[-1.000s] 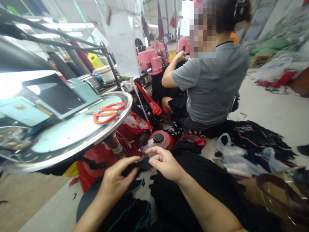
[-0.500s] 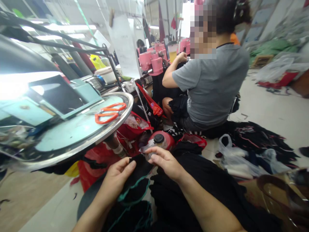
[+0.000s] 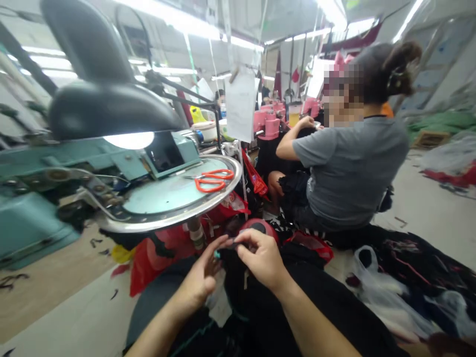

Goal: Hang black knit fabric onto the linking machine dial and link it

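My left hand (image 3: pixel 201 272) is half open at the lower middle, its fingers stretched towards my right fingertips and its thumb apart below. My right hand (image 3: pixel 262 253) is closed in a pinch at the upper edge of black fabric (image 3: pixel 240 270), which hangs below it over my lap. A small bit of green yarn (image 3: pixel 217 254) shows beside my left fingers. More green thread (image 3: pixel 201 331) runs along dark cloth lower down. The exact grip point is small and blurred.
A round machine table (image 3: pixel 174 191) with orange-handled scissors (image 3: pixel 213 181) stands at left, under a dark lamp (image 3: pixel 111 106). A seated co-worker (image 3: pixel 353 163) is at right. Red bags (image 3: pixel 156 258), a clear plastic bag (image 3: pixel 379 282) and dark cloth piles (image 3: pixel 420 248) lie on the floor.
The camera view has tilted up and swung left. My left hand has gone from pinching the black fabric to stretched fingers, and my two hands' fingertips are closer together.
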`<act>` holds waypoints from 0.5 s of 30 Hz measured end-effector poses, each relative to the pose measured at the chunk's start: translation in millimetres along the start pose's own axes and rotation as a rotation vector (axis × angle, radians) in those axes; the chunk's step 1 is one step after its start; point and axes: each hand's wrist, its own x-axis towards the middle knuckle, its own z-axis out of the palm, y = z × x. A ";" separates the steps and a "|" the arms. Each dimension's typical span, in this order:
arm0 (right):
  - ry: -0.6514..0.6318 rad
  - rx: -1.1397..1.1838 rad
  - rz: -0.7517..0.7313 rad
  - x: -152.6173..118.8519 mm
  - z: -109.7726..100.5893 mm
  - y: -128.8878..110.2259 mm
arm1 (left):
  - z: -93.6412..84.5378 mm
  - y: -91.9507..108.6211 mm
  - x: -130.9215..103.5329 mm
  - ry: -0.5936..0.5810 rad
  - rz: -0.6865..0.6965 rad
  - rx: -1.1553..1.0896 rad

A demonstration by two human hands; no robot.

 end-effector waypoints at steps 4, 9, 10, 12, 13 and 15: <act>-0.111 -0.188 -0.098 2.0 27.2 -21.7 | -22.3 13.9 -16.1 0.389 0.175 0.403; -0.197 -0.227 -0.038 7.7 71.9 -38.7 | -66.5 39.9 -36.1 0.485 0.239 0.475; -0.228 -0.170 0.023 8.6 81.5 -41.4 | -76.1 44.6 -39.5 0.470 0.214 0.475; -0.264 -0.044 0.125 9.7 100.1 -46.9 | -94.5 52.8 -44.5 0.429 0.191 0.463; -0.268 -0.013 0.139 9.9 108.8 -49.9 | -103.0 56.3 -45.9 0.411 0.195 0.450; -0.256 -0.067 0.049 10.1 124.6 -56.6 | -118.7 62.3 -46.3 0.405 0.194 0.390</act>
